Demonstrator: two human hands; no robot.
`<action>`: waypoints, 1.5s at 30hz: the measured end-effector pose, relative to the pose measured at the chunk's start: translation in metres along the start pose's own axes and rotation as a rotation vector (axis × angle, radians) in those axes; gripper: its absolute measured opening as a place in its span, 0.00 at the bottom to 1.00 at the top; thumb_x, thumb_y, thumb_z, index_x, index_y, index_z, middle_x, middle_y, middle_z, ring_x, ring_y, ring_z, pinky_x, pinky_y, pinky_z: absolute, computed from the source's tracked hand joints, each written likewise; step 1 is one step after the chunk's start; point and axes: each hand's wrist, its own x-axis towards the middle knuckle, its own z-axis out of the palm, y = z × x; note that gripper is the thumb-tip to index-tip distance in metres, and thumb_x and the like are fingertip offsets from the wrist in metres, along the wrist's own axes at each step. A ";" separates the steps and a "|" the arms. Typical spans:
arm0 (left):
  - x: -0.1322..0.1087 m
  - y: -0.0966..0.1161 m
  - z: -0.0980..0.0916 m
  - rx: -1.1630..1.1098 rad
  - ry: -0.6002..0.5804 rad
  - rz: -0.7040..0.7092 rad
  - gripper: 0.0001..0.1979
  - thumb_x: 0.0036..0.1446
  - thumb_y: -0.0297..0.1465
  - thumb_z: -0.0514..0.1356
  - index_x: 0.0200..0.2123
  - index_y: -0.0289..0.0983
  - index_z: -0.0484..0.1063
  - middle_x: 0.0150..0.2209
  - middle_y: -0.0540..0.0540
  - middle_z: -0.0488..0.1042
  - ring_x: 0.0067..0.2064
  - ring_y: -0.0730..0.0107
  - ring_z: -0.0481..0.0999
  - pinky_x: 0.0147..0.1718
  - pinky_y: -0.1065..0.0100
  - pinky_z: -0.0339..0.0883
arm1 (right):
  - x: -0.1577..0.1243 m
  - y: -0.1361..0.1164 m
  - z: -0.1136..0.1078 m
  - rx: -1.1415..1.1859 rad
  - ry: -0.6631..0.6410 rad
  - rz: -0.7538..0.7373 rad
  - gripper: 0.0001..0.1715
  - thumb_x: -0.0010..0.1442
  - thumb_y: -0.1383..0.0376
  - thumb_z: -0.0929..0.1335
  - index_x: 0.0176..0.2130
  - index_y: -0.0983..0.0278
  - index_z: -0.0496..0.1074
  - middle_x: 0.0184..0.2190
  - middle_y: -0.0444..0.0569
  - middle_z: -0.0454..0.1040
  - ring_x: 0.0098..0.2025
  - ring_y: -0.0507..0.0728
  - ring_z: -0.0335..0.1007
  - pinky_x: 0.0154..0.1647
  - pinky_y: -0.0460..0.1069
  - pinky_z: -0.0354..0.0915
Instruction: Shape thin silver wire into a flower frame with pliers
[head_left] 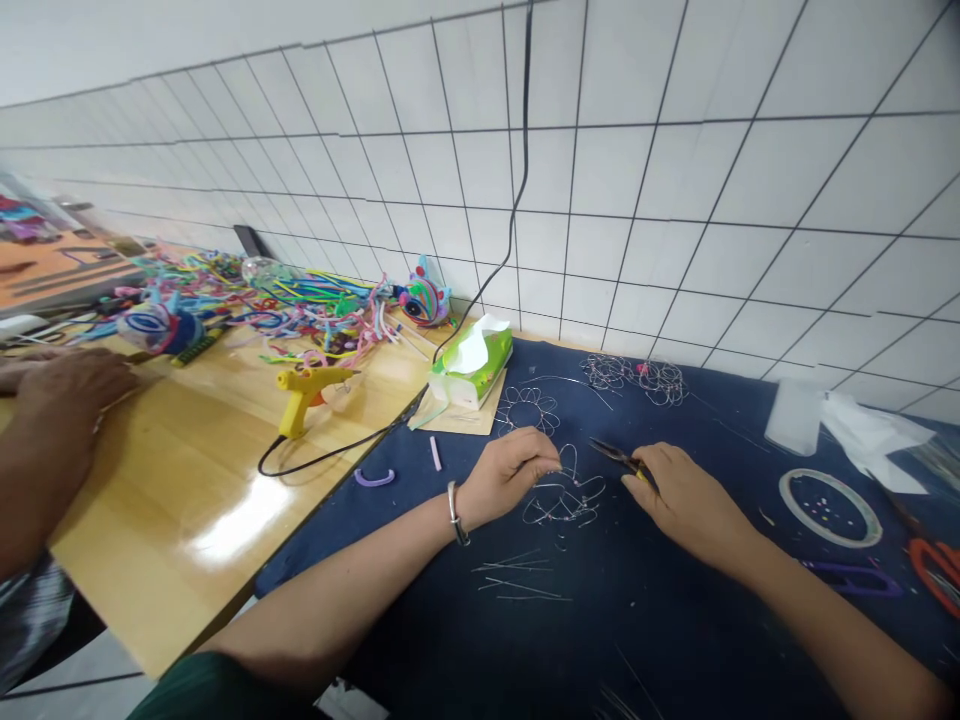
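Note:
My left hand [512, 470] rests on the dark blue cloth [525, 650], its fingers curled and pinching the edge of a looped wire shape [566, 495] that lies flat between my hands. A metal bangle sits on that wrist. My right hand [679, 490] is closed round small pliers [619, 457], whose dark jaws point left toward the wire. Several cut straight wire pieces [521, 580] lie just in front of the wire shape.
Finished wire flowers [634, 375] lie near the wall. A green tissue pack [472, 365], a yellow glue gun [304, 390] with its black cord, and a heap of coloured pipe cleaners [300, 305] sit left. Another person's hand [67, 385] rests on the wooden table. Tape roll [829, 507] and red scissors [937, 565] lie right.

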 end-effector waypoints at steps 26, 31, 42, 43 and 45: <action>-0.002 0.010 0.004 0.030 -0.147 0.024 0.08 0.58 0.29 0.53 0.38 0.35 0.71 0.34 0.45 0.73 0.37 0.72 0.70 0.38 0.69 0.65 | 0.006 -0.057 0.001 0.278 0.188 -0.178 0.13 0.59 0.66 0.61 0.25 0.64 0.68 0.22 0.44 0.64 0.28 0.51 0.56 0.34 0.48 0.53; -0.002 0.012 0.004 0.058 -0.183 0.076 0.08 0.58 0.30 0.53 0.35 0.34 0.71 0.31 0.45 0.73 0.35 0.71 0.69 0.36 0.69 0.65 | 0.006 -0.062 0.005 0.229 0.209 -0.188 0.15 0.58 0.67 0.61 0.21 0.64 0.66 0.21 0.44 0.62 0.28 0.51 0.55 0.33 0.48 0.53; 0.000 0.020 0.005 -0.084 -0.065 -0.120 0.12 0.58 0.32 0.53 0.26 0.33 0.70 0.25 0.48 0.68 0.30 0.74 0.67 0.34 0.70 0.62 | 0.006 -0.068 0.004 0.230 0.214 -0.216 0.14 0.58 0.67 0.61 0.22 0.65 0.67 0.21 0.45 0.63 0.29 0.51 0.55 0.33 0.48 0.52; 0.000 0.019 0.006 -0.090 -0.062 -0.120 0.12 0.58 0.32 0.53 0.26 0.33 0.70 0.25 0.48 0.69 0.30 0.74 0.67 0.34 0.69 0.62 | 0.006 -0.067 0.005 0.233 0.215 -0.216 0.14 0.58 0.67 0.61 0.23 0.64 0.67 0.21 0.45 0.63 0.29 0.51 0.55 0.33 0.48 0.52; 0.000 0.018 0.006 -0.092 -0.054 -0.115 0.11 0.58 0.32 0.54 0.27 0.34 0.70 0.25 0.48 0.69 0.30 0.74 0.67 0.34 0.69 0.62 | 0.006 -0.066 0.006 0.240 0.217 -0.217 0.14 0.58 0.67 0.61 0.23 0.64 0.67 0.22 0.45 0.63 0.29 0.51 0.56 0.34 0.49 0.52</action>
